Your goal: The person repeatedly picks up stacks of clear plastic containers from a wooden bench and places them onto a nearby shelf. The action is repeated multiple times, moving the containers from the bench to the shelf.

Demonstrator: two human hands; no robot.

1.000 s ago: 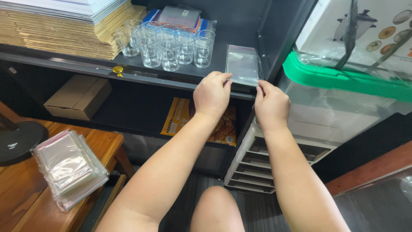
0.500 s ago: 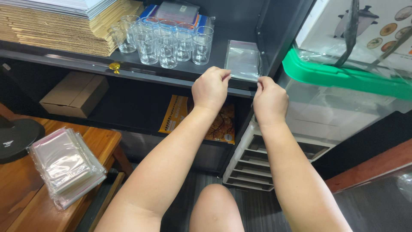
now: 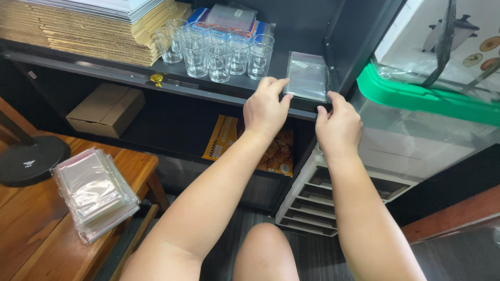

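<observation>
A flat pack of clear plastic bags [image 3: 307, 75] lies on the dark shelf [image 3: 125, 77], at its right end beside the cabinet wall. My left hand [image 3: 264, 108] has its fingertips on the pack's near left corner. My right hand [image 3: 338, 124] pinches the near right corner at the shelf's front edge. Both forearms reach up from below.
Several drinking glasses [image 3: 219, 51] stand left of the pack, with stacked cardboard sheets [image 3: 88, 28] beyond them. A brown box [image 3: 107, 108] and an orange booklet [image 3: 276, 151] sit on the lower shelf. A stack of clear bags [image 3: 94, 190] lies on the wooden table [image 3: 31, 234]. A green-lidded plastic bin [image 3: 416, 99] stands at right.
Both hands stay at the pack's near edge. The left fingers have stretched out toward the pack's corner, and the view has shifted slightly.
</observation>
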